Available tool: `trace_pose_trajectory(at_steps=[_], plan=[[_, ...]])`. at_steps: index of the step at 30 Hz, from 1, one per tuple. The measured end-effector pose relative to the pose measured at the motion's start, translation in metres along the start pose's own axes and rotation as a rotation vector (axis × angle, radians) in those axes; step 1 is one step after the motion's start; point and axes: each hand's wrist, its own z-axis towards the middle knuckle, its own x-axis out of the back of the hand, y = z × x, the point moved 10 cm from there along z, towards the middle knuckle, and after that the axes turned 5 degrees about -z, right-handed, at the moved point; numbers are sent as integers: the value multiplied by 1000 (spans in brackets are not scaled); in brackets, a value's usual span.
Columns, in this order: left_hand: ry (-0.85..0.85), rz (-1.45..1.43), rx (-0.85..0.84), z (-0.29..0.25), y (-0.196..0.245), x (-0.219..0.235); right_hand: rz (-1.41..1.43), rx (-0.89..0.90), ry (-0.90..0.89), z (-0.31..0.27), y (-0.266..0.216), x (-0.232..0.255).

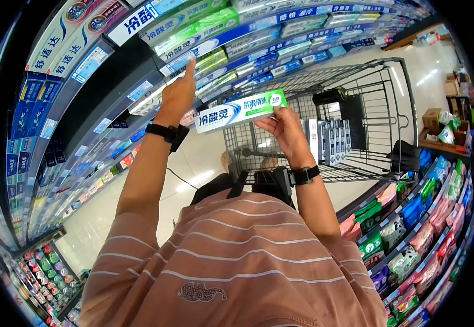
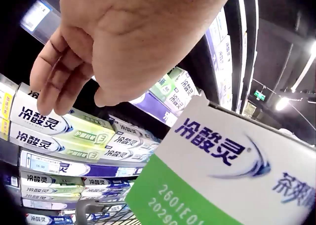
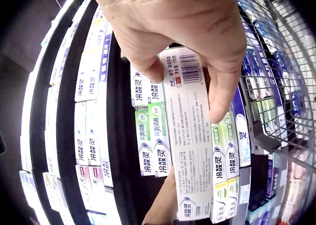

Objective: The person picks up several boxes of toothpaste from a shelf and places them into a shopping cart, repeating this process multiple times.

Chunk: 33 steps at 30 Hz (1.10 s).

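Shop aisle, we see stocked shelves (image 1: 291, 16) on the left. Right hand (image 1: 287, 129): thumb and fingers pinch the box (image 1: 237, 113) near one end only, up in front of the person, between shelves and cart (image 1: 409, 92). Left hand (image 1: 179, 97): index extended toward the shelves, holding nothing; contact we can't tell. More boxes (image 1: 332, 144) in the cart. Our risk call: end grip may let the box droop or slip if bumped; the left hand could nudge stock loose.

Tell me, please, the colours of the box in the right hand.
The box is mainly white and green; the head view shows it best.
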Motion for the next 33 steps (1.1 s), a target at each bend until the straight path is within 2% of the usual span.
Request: trace_pose_trajectory(at_steps=[6,18,21,33], plan=[[68,55,-42,9,-2,-3,10,-15,2,4,2,3],[-14,117,17,13,-3,-6,13,-19,3,11,4,6],[24,130,-31,12,-2,-4,22,-10,-13,11,3,4],[35,119,-50,12,-1,-1,9,-17,-20,8,2,-1]])
